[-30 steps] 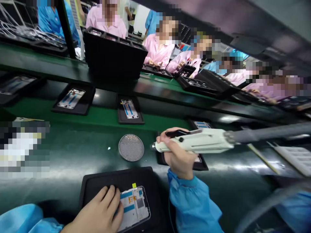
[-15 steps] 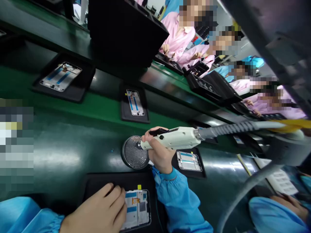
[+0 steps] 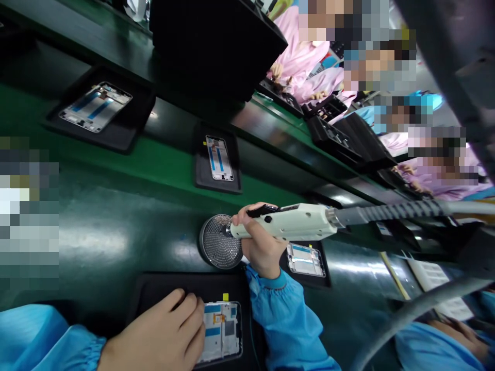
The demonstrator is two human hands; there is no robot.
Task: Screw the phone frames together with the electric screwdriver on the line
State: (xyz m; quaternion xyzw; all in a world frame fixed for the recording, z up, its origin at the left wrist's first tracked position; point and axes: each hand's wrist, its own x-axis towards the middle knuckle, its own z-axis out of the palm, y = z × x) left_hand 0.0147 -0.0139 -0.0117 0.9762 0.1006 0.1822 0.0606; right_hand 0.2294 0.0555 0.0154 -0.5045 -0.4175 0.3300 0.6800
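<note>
My right hand [image 3: 263, 247] is wrapped round a white electric screwdriver [image 3: 286, 222] with a grey hose running off to the right. Its tip rests over a round metal mesh dish [image 3: 218, 242] on the dark green bench. My left hand [image 3: 162, 335] lies flat, fingers together, on a black tray [image 3: 154, 293] at the near edge, touching the left side of a white phone frame [image 3: 222, 332] that sits in the tray. Both arms wear blue sleeves.
More black trays with phone frames lie on the belt: far left [image 3: 96, 105], centre [image 3: 218, 157], and just right of my hand [image 3: 305, 260]. A tall black bin [image 3: 216, 46] stands behind. People in pink coats work across the line; a blue sleeve [image 3: 436, 345] shows at lower right.
My right hand has carried the screwdriver leftward, from right of the mesh dish to tip over it. The view has tilted and dropped. My left hand stays on the phone frame.
</note>
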